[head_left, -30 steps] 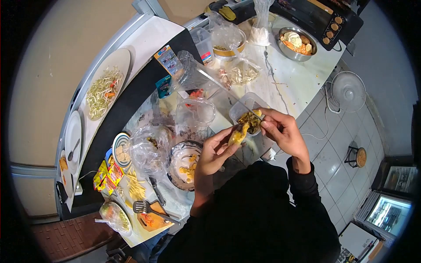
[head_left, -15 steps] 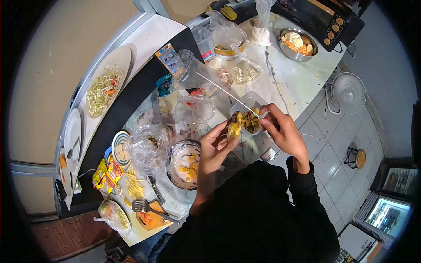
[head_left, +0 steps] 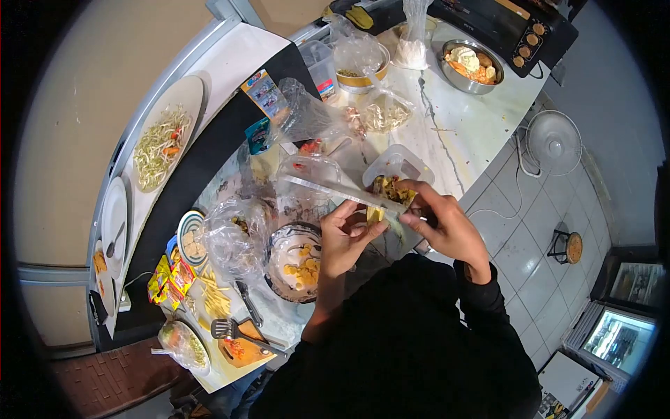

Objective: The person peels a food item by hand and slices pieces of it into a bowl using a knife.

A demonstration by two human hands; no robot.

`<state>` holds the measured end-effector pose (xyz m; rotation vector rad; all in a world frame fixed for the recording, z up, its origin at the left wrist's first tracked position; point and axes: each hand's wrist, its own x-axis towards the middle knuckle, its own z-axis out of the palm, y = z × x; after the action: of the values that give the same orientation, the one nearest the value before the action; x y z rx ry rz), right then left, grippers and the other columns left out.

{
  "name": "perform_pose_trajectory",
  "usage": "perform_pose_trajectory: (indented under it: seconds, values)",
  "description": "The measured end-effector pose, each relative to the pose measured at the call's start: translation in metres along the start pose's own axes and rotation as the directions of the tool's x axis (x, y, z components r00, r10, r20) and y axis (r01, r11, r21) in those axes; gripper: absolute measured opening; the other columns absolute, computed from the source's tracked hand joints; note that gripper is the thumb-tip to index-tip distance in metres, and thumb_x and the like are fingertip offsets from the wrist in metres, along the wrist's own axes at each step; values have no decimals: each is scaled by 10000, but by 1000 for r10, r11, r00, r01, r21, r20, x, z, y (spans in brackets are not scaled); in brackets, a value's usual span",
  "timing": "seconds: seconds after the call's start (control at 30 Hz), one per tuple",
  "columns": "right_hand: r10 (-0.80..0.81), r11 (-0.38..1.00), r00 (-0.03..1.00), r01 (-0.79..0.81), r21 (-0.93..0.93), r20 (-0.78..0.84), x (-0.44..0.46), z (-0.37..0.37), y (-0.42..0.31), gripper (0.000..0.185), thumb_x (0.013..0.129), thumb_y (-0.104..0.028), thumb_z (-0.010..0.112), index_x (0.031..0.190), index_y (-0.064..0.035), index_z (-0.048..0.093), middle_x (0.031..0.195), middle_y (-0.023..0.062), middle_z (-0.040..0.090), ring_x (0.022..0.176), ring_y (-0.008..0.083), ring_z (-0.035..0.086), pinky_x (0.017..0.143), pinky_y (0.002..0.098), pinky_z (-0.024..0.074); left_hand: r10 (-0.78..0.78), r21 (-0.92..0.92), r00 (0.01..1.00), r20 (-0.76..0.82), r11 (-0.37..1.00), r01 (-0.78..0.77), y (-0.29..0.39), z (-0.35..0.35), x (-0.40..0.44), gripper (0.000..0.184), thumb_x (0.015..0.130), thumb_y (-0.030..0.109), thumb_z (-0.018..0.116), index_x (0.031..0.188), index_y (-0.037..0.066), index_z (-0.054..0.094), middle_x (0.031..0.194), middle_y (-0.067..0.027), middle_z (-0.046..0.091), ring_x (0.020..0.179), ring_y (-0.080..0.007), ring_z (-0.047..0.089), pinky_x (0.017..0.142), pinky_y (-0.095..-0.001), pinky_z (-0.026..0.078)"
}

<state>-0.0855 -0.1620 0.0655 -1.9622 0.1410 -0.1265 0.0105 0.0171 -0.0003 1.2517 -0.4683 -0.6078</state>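
Note:
My right hand (head_left: 450,227) is closed on the handle end of a knife (head_left: 328,188), whose wide blade reaches left across the front of my left hand. My left hand (head_left: 342,244) is closed round a yellow fruit that looks like a banana (head_left: 375,215), partly hidden by the blade. Behind both hands stands a clear plastic container (head_left: 420,167) with dark and yellow peel-like scraps in it. Left of my left hand sits a bowl (head_left: 279,276) holding yellow chunks and something whitish. Whether the blade touches the fruit I cannot tell.
Plastic bags (head_left: 241,244), a clear tub (head_left: 307,171), a spatula (head_left: 223,328) and a second knife (head_left: 249,302) crowd the left side. Farther back are a steel bowl of vegetables (head_left: 481,87) and a toaster oven (head_left: 502,35). A plate of sprouts (head_left: 192,98) lies on the raised ledge.
The knife blade has turned from edge-on to showing its flat side, and its tip has swung down and left. My right hand has moved slightly lower, and the fruit is now partly covered.

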Motion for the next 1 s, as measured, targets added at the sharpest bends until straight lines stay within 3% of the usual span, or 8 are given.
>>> perform_pose_trajectory:
  seconds: [0.07,0.17,0.37,0.57,0.63,1.0]
  values:
    - [-93,995,996,94,15,-14,1,6,5,508,862,-95,665,1333,-49,480,645,93,530,522,197,505,551,310,408,11,-82,1000,9,997,-10,1,3,0,482,806,-10,735,1235,-67,522,1131,-94,626,951,-129,614,767,-239,508]
    - [-169,985,983,167,-32,-78,3,9,9,589,817,-121,712,1356,-59,485,621,93,500,486,215,456,524,318,395,-2,-64,999,51,998,5,1,0,-1,530,820,-57,700,1294,-85,465,1095,-123,635,984,-145,618,830,-253,522]
    - [-170,983,982,163,-83,-86,3,8,6,606,786,-136,738,1345,-67,514,599,86,485,481,225,442,524,315,404,-10,-83,1000,-10,997,9,11,8,-3,495,825,-49,699,1272,-79,489,1052,-106,643,939,-117,616,797,-225,520]
    - [-155,987,983,149,-63,-94,2,5,-1,584,780,-122,739,1324,-59,535,679,111,574,521,251,475,555,318,429,10,37,1000,8,999,-10,12,4,-6,375,827,-39,698,1178,-67,570,1017,-81,657,910,-98,623,736,-214,533]
    - [-87,994,994,82,-71,-62,2,3,-6,524,803,-141,724,1284,-44,541,1023,229,656,902,436,613,758,407,502,26,40,1000,-6,999,-26,13,6,-6,357,827,-38,699,1163,-62,581,1006,-77,661,900,-98,626,728,-217,536]
    - [-238,967,966,225,-122,-103,5,9,4,509,796,-137,721,1275,-53,569,1009,217,651,813,426,608,709,390,505,93,200,995,-47,976,-82,14,3,-7,203,809,-21,718,1004,-42,666,938,-52,675,798,-86,641,682,-219,546]
